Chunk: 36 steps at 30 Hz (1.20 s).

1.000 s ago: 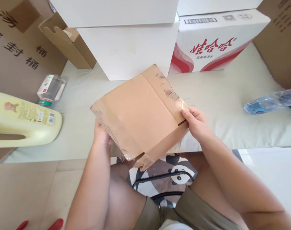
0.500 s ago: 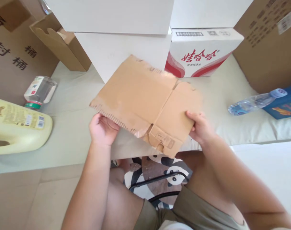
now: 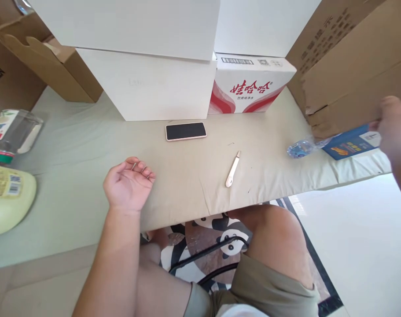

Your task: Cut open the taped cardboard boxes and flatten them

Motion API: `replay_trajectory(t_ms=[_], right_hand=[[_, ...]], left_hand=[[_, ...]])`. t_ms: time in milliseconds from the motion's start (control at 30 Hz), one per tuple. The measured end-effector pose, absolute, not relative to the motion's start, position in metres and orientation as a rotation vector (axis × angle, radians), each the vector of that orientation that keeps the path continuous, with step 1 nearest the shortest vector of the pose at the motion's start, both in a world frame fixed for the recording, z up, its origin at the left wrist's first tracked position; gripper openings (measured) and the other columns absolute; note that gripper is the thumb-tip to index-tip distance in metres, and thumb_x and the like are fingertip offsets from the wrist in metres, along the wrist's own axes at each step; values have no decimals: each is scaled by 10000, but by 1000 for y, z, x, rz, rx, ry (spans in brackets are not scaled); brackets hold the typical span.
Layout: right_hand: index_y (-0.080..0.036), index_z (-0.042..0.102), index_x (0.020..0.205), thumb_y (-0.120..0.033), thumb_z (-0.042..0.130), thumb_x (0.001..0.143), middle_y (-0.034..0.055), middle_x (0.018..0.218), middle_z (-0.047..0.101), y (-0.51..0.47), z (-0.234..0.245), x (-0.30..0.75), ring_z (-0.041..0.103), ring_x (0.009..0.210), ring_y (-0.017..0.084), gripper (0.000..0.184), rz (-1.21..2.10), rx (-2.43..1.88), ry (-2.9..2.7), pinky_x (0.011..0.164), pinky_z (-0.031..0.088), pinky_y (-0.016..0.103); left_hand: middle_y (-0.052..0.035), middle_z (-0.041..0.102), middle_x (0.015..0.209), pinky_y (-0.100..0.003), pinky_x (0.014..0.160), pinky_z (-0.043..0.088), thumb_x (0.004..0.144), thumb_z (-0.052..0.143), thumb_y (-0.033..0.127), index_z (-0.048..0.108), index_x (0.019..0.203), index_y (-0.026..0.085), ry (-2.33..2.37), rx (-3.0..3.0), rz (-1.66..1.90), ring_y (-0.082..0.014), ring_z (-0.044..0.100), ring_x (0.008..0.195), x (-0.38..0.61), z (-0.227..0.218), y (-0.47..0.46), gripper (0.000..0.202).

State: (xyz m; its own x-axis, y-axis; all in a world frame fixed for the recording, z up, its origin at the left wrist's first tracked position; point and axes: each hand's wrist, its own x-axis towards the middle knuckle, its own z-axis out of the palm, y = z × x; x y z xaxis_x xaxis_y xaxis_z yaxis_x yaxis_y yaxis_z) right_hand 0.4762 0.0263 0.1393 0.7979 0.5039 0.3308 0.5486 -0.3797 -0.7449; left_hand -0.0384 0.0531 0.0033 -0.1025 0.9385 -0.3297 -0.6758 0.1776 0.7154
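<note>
**Flattened carton swung from the middle to the far right, left hand released from it**

Since the earlier frame, the flattened carton (image 3: 355, 79) has been carried rightward and is now seen in front of a large printed box (image 3: 319, 39), its lower edge overlapping a blue box (image 3: 347, 145) and part of a clear bottle (image 3: 299, 149). It seems to be gripped at that edge by the right hand (image 3: 396, 125), which is closed but blurred, so the exact finger placement cannot be told. Such a thin sheet is presumably best held by its margin. The left hand (image 3: 130, 182) is held palm up above the cloth (image 3: 187, 176), fingers loosely curled, with nothing grasped; one hand is probably enough for so light a piece.

A phone (image 3: 186, 131) and a slim, pale cutter (image 3: 233, 169) have been uncovered, both laid flat, the cutter perhaps placed where it can be reached by either hand. White boxes (image 3: 147, 83) are stacked behind, seemingly to keep the front edge for handwork.

Dull, creased corrugated board is contrasted with the smooth white cardboard, the glossy dark phone screen and the bottle's transparent plastic. Soft wrinkles are shown in the cloth, and a rounded, pale yellow jug (image 3: 9, 211) is seen at the left.
</note>
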Motion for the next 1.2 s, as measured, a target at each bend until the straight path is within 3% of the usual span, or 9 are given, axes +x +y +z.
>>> replay_trajectory(t_ms=[100,200,333,400,633,900,1100,1200], right_hand=[[26,666,1370,-122,644,954,360,1262,707,79,136,472,765,1129,297,442,-45,-2199,-839,629,475,341],[46,570,1462,-78,627,954,357,1261,699,120,128,465,759,1102,209,526,146,-2199,-816,702,491,298],[33,601,1413,-76,653,944,288,1246,707,141,111,443,705,836,50,485,284,-2153,-924,759,512,279],[9,629,1357,-63,672,934,255,1193,720,144,102,425,646,722,17,431,381,-2122,-1003,779,536,272],[-121,666,1031,-56,669,895,87,888,727,163,64,325,643,696,104,150,678,-2009,-1363,805,563,320],[-179,706,1117,-154,657,842,50,904,777,179,44,158,700,774,178,280,784,-1765,-1991,820,571,360],[-168,717,1164,-115,605,826,50,893,762,205,46,21,697,867,205,360,722,-1493,-2309,950,564,390],[-159,705,1179,-104,585,838,74,1028,749,240,46,-38,698,996,224,365,625,-1385,-2361,1054,540,425]], left_hand=[[-18,497,646,-238,521,517,669,694,318,648,702,206,932,338,1394,-116,512,565,-36,5,55,126],[-15,482,651,-231,523,516,655,690,308,650,698,195,942,306,1392,-108,503,566,-36,7,55,128],[-9,468,650,-235,528,505,672,683,313,645,711,200,935,302,1410,-111,501,567,-41,8,55,126],[-4,463,646,-245,533,500,677,670,312,638,716,204,921,301,1418,-116,497,564,-45,9,54,119],[18,442,626,-245,533,442,732,565,288,570,699,200,823,112,1519,-110,458,528,-59,11,49,93],[35,390,616,-230,513,387,756,541,279,515,679,198,703,-50,1672,-92,418,497,-89,12,40,115],[34,375,591,-226,493,342,787,494,256,486,665,196,585,-237,1711,-88,393,469,-104,15,37,136],[35,364,574,-225,488,326,808,466,237,489,644,185,527,-340,1686,-83,387,453,-108,19,36,173]])
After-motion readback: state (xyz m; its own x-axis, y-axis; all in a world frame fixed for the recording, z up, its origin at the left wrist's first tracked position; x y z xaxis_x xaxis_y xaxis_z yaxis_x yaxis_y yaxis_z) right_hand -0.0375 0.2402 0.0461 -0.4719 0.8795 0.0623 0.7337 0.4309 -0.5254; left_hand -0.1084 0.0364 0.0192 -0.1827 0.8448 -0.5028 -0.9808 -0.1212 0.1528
